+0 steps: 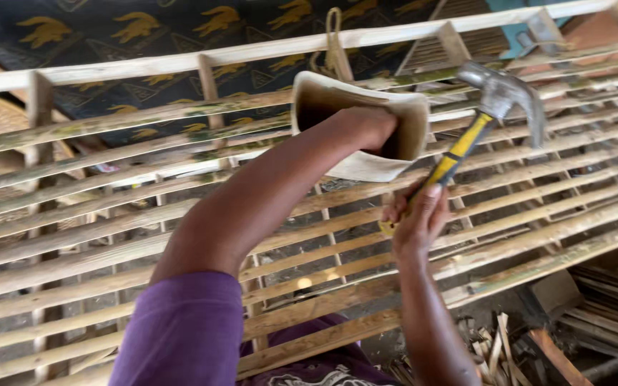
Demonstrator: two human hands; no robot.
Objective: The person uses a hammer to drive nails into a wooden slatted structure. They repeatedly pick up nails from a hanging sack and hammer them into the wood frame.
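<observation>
Hammer raised over a slatted wooden frame

The right hand (416, 214) has its fingers wrapped tight on the yellow-handled hammer (491, 107) — head at 2 o'clock. The left hand (366, 129) reaches into a pale pouch (352, 121); its fingers are hidden — grip unclear. Both are above the slat frame (109, 236).

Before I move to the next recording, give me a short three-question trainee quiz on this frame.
1. True or false: the right hand holds a hammer with a yellow and black handle.
2. Where is the left hand? A. flat on the floor. B. reaching into a pale open bag. C. gripping the hammer head.
3. Fill in: the hands work over a frame of long wooden ______.

Key
1. True; the steel head is raised up and to the right of the hand.
2. B; the left hand itself is hidden inside the bag, only the forearm shows.
3. slats, laid side by side with gaps between them.
</observation>
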